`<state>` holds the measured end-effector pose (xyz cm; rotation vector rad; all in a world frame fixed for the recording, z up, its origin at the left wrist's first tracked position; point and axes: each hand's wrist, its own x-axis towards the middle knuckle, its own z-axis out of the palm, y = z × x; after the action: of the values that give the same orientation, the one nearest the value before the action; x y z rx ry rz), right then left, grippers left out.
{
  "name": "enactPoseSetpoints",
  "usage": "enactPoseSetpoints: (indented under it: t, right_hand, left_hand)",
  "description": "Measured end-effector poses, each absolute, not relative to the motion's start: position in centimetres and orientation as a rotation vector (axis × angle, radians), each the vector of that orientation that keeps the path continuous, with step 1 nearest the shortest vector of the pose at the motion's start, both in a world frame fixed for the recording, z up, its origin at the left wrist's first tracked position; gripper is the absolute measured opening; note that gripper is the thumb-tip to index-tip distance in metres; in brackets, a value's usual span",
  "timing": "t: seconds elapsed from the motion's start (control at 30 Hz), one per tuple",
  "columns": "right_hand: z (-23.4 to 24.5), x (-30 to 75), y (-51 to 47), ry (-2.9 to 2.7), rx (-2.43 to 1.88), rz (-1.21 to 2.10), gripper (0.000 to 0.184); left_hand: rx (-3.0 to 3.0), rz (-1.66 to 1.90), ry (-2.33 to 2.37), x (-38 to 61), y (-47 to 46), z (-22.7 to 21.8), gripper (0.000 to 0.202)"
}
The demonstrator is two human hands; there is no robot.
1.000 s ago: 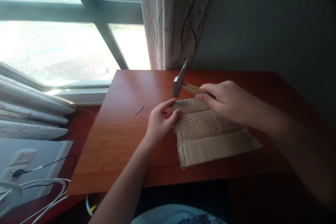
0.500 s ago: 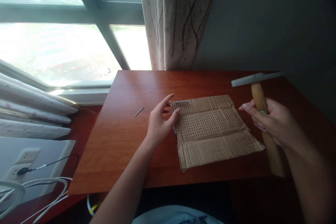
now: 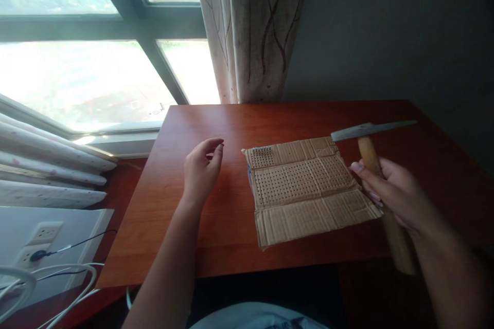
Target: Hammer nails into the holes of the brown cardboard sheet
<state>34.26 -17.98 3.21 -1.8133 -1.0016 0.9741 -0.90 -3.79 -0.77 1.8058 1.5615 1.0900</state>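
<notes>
My left hand (image 3: 203,168) is over the left part of the table, thumb and forefinger pinched together. A small dark tip shows at the fingertips, apparently the nail; the rest of it is hidden by the hand. In my right hand (image 3: 393,190) is a hammer (image 3: 369,154), gripped round its wooden handle with the narrow metal head raised above the table. Between the hands lies a creased piece of corrugated cardboard (image 3: 304,182), punched with rows of small holes. Several nails (image 3: 263,149) stand in a row at its far left corner.
The reddish wooden table (image 3: 165,236) has a window (image 3: 96,82) and a patterned curtain (image 3: 254,31) behind it. White cables (image 3: 50,272) and a wall socket (image 3: 44,234) are at the lower left. A dark wall rises at the right.
My left hand has left the cardboard's edge and moved left to where the nail lay, closing its fingers there. My right hand has lowered the hammer slightly. The view has shifted a little.
</notes>
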Motion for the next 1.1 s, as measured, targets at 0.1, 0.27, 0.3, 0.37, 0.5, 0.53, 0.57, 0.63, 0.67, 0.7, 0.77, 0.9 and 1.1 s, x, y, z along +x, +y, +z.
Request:
enactPoseSetpoints:
  t: [0.1,0.27,0.3,0.37,0.5,0.53,0.57,0.63,0.67,0.7,0.77,0.9,1.1]
  right_hand:
    - [3.0,34.7,-18.3,-0.994,-1.81,0.959,0.039]
    - [2.7,35.1,-18.4,-0.989,-1.817,0.96,0.045]
    - [2.6,35.1,-18.5,-0.991,-1.812,0.961,0.046]
    - [2.4,35.2,-18.5,-0.994,-1.802,0.966,0.045]
    - [2.2,35.4,-18.6,-0.984,-1.802,0.977,0.043]
    - [2.1,35.4,-18.6,-0.985,-1.8,0.976,0.043]
    - [2.1,35.4,-18.6,-0.989,-1.798,0.973,0.043]
    - [2.1,35.4,-18.5,-1.002,-1.789,0.968,0.042]
    - [2.1,35.3,-18.5,-1.006,-1.785,0.969,0.041]
    - [2.1,35.2,-18.4,-1.006,-1.782,0.972,0.04]
    - [2.3,34.9,-18.3,-1.01,-1.772,0.997,0.04]
    - [2.4,34.2,-18.0,-1.013,-1.762,1.041,0.048]
    - [2.4,34.1,-17.9,-0.919,-1.747,1.103,0.042]
  left_hand:
    - [2.095,0.746,1.863,-3.2,-3.7,0.1,0.026]
    - [2.226,0.245,2.039,-5.1,-4.4,1.0,0.034]
    - [2.222,0.18,2.051,-5.1,-4.5,1.1,0.034]
    - [2.217,0.063,2.072,-5.1,-4.7,1.2,0.035]
    - [2.239,-0.082,2.103,-4.8,-4.5,1.2,0.033]
    - [2.249,-0.095,2.107,-4.7,-4.5,1.1,0.033]
    - [2.258,-0.1,2.111,-4.7,-4.4,1.0,0.034]
    - [2.278,-0.105,2.118,-4.7,-4.3,0.8,0.036]
    - [2.288,-0.108,2.121,-4.7,-4.3,0.6,0.036]
    - [2.297,-0.109,2.125,-4.8,-4.3,0.5,0.037]
    - [2.31,-0.087,2.124,-5.0,-4.2,0.2,0.035]
    - [2.258,0.196,2.002,-5.0,-3.9,-0.4,0.023]
    - [1.647,0.969,1.349,-2.0,-4.5,0.1,0.022]
